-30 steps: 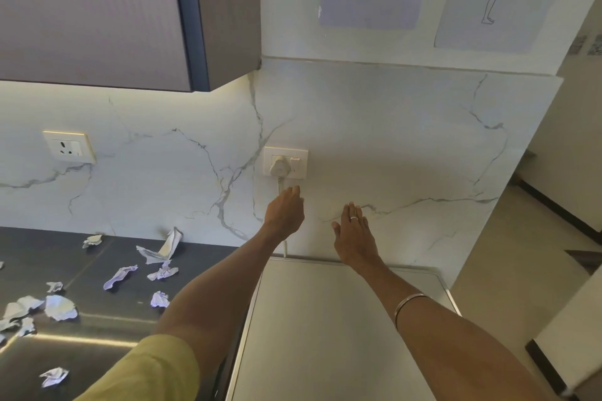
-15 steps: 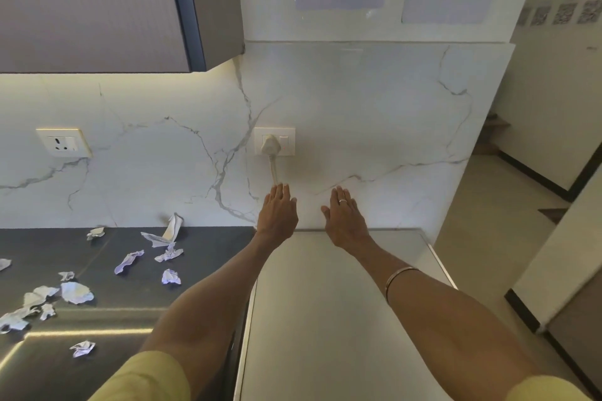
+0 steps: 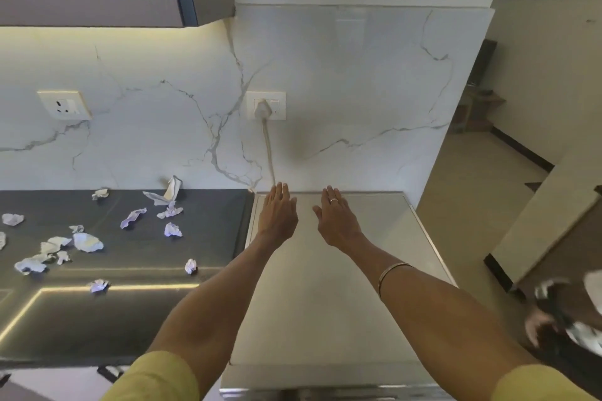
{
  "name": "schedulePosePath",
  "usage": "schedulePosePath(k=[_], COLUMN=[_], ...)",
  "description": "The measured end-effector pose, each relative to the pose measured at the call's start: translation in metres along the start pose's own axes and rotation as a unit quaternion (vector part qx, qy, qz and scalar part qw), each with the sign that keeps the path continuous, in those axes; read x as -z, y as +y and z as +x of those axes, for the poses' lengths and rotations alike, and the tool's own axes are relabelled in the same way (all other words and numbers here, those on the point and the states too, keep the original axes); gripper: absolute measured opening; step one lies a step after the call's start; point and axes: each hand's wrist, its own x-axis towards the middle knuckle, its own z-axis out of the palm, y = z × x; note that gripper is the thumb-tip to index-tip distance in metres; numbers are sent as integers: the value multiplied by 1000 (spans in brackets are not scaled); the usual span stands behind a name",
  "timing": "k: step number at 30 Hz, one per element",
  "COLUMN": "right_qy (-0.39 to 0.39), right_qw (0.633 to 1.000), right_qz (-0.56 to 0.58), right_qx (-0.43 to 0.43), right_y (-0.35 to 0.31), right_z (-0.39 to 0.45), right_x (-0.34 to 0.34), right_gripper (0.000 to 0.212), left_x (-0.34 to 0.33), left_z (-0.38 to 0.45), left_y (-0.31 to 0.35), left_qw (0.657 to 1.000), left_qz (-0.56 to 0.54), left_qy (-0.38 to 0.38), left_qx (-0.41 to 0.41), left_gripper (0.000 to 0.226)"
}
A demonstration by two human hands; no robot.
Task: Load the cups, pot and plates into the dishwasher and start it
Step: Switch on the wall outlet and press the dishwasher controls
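We find both hands flat, fingers straight and together, palms down over the far part of the dishwasher (image 3: 325, 286) top. The left hand (image 3: 279, 212) and the right hand (image 3: 335, 218) are apart, side by side, and neither grips anything. We cannot tell whether the palms touch the top or hover just above it. The right hand bears a ring (image 3: 333, 200) and its wrist a bangle (image 3: 391, 273).

The dishwasher stands right of the dark counter (image 3: 130, 312), against the marble wall (image 3: 358, 75); only its pale top and steel front edge show, so we cannot report its contents. A plug (image 3: 262, 108) sits in the socket (image 3: 265, 105) above its far left corner, and the cord (image 3: 269, 153) runs down behind it. A second socket (image 3: 64, 105) lies far left.

Crumpled paper scraps (image 3: 88, 241) lie scattered on the counter. At the near right edge we note blurred objects (image 3: 573, 312) that we cannot identify. No cups, pot or plates are clearly made out.
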Motion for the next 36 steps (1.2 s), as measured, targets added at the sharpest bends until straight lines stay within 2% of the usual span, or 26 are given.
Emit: schedulePosePath(k=[7,18,29,36], right_qy=[-26,-82,-104,-107], right_qw=[999,996,994,992], right_qz=[4,16,27,24], right_qx=[26,32,-19,-64], right_y=[6,2,-23,-47], right_z=[-57,-150,-218,-267], right_x=[1,-13,-34,-51], right_gripper=[61,60,59,59], left_x=[-1,-14,-25,-14], left_z=[-66,-170,-250,-309], left_y=[15,15,-15,-55], left_qw=[999,996,985,982], left_qz=[4,21,-7,0], left_qy=[2,-43,-125,-161], left_qx=[39,79,117,96], left_gripper=[53,52,50,46])
